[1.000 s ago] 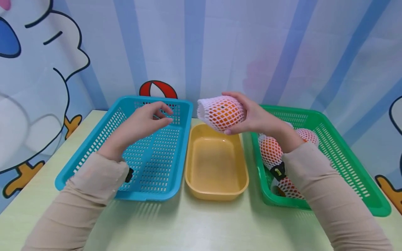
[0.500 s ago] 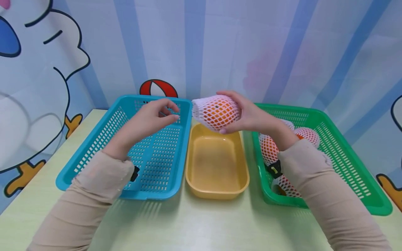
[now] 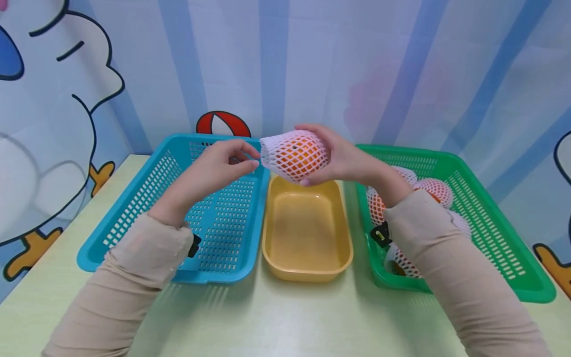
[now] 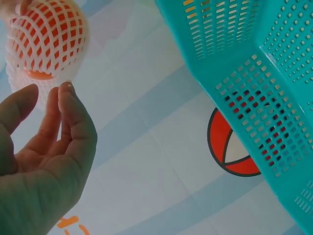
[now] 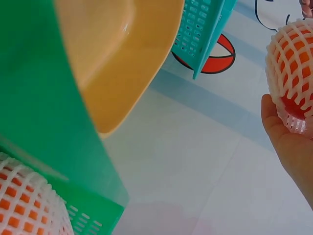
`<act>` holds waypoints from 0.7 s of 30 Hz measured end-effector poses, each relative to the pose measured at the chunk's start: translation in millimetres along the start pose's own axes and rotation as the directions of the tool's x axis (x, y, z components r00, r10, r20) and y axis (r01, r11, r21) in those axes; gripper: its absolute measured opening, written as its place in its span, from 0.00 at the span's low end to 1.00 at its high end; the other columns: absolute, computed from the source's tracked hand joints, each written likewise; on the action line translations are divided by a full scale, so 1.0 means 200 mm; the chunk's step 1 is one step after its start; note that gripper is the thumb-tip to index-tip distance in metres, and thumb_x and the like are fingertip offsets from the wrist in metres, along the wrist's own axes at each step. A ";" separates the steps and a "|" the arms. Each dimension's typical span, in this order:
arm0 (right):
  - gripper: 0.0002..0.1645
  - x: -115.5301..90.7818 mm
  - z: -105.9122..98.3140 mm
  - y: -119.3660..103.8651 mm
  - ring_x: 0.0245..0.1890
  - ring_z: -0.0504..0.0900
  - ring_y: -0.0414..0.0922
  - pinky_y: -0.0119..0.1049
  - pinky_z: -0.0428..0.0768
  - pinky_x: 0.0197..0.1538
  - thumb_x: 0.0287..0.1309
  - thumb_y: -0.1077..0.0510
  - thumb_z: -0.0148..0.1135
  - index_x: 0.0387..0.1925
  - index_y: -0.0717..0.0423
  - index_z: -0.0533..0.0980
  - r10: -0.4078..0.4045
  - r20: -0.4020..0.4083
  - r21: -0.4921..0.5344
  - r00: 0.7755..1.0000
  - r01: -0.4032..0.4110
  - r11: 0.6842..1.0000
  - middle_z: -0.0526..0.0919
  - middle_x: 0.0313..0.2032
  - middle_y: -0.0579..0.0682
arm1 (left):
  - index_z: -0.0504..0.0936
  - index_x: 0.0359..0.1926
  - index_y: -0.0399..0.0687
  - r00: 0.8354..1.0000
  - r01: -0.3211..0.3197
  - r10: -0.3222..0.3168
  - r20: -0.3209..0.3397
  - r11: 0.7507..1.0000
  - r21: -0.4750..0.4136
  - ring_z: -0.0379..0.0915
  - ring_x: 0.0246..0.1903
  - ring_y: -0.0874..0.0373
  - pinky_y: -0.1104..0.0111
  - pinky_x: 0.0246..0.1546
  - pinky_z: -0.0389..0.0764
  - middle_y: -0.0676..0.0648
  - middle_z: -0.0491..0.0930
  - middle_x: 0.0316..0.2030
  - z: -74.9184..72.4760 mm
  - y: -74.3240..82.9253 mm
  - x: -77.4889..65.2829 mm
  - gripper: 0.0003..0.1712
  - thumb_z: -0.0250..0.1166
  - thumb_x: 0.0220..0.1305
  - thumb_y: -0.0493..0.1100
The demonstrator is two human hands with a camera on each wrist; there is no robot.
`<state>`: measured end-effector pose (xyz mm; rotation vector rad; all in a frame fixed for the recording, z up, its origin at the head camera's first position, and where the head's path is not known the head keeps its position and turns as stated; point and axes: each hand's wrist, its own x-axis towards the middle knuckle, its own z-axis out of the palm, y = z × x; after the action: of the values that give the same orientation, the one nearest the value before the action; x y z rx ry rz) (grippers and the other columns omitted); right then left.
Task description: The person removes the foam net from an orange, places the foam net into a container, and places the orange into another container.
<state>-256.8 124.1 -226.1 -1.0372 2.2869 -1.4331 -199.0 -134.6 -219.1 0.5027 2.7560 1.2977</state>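
My right hand grips an orange round fruit in a white foam net sleeve, raised above the yellow tub. The sleeve's loose open end points left, toward my left hand. In the head view the left fingertips are right at that end. The left wrist view shows a gap between the left thumb and fingers, with the netted fruit just beyond them. From the right wrist, the right fingers and palm cup the fruit.
On the left stands a blue perforated basket. The green basket at the right bears several more netted fruits. Both baskets flank the yellow tub on a pale table, before a striped cartoon curtain.
The right hand has carried the netted fruit leftward, from above the tub's right side to nearer the blue basket. My left hand has shifted slightly right, and its fingertips now meet the sleeve's end.
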 end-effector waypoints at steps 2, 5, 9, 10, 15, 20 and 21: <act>0.56 0.01 0.01 0.00 0.52 0.71 0.49 0.42 0.76 0.52 0.39 0.65 0.74 0.68 0.48 0.54 -0.021 0.007 -0.006 1.000 0.021 1.000 0.65 0.58 0.51 | 0.76 0.50 0.45 1.000 -0.011 0.011 -0.007 1.000 -0.012 0.72 0.42 0.54 0.60 0.44 0.75 0.46 0.77 0.43 0.00 0.00 0.00 0.14 0.57 0.66 0.45; 0.55 0.03 0.02 -0.01 0.52 0.69 0.48 0.41 0.76 0.52 0.39 0.64 0.74 0.68 0.49 0.55 -0.048 0.016 -0.040 0.999 0.049 0.998 0.64 0.58 0.50 | 0.78 0.49 0.43 0.999 -0.026 0.024 -0.028 0.999 -0.047 0.72 0.43 0.54 0.62 0.44 0.76 0.46 0.77 0.44 0.00 0.00 -0.01 0.14 0.58 0.66 0.44; 0.54 0.05 0.05 -0.01 0.53 0.69 0.47 0.41 0.75 0.52 0.40 0.63 0.74 0.67 0.50 0.55 -0.065 0.032 -0.056 0.997 0.066 0.996 0.64 0.58 0.49 | 0.78 0.51 0.41 0.998 -0.035 0.030 -0.056 0.995 -0.097 0.72 0.45 0.53 0.63 0.44 0.77 0.45 0.77 0.46 0.00 0.01 -0.01 0.15 0.59 0.65 0.42; 0.54 0.05 0.05 -0.01 0.53 0.69 0.47 0.42 0.75 0.53 0.40 0.63 0.74 0.67 0.50 0.55 -0.067 0.036 -0.052 0.997 0.069 0.996 0.64 0.58 0.49 | 0.77 0.52 0.41 0.998 -0.035 0.028 -0.061 0.993 -0.111 0.72 0.45 0.52 0.63 0.44 0.78 0.45 0.77 0.46 0.00 0.01 0.00 0.16 0.59 0.65 0.42; 0.53 0.07 0.07 -0.01 0.54 0.68 0.48 0.42 0.75 0.53 0.40 0.63 0.73 0.67 0.51 0.55 -0.087 0.048 -0.040 0.995 0.089 0.995 0.64 0.58 0.51 | 0.75 0.56 0.42 0.996 -0.043 0.026 -0.091 0.982 -0.182 0.73 0.47 0.54 0.62 0.46 0.79 0.45 0.77 0.48 0.01 0.01 0.00 0.19 0.60 0.64 0.40; 0.53 0.09 0.09 -0.01 0.54 0.67 0.46 0.42 0.75 0.53 0.40 0.62 0.74 0.67 0.51 0.56 -0.098 0.052 -0.046 0.994 0.101 0.994 0.64 0.58 0.49 | 0.72 0.58 0.41 0.994 -0.041 0.017 -0.104 0.972 -0.233 0.72 0.49 0.53 0.62 0.46 0.79 0.45 0.75 0.51 0.02 0.00 0.01 0.22 0.62 0.62 0.38; 0.53 0.09 0.09 -0.02 0.54 0.67 0.46 0.42 0.75 0.53 0.40 0.62 0.74 0.66 0.50 0.56 -0.099 0.052 -0.045 0.994 0.101 0.994 0.64 0.58 0.49 | 0.72 0.59 0.41 0.995 -0.035 0.011 -0.100 0.971 -0.237 0.72 0.51 0.53 0.61 0.47 0.79 0.45 0.75 0.52 0.02 0.00 0.02 0.24 0.62 0.62 0.38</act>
<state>-258.6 97.9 -229.7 -1.2041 2.2734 -1.3795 -201.6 -130.9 -221.0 0.4654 2.6228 1.6747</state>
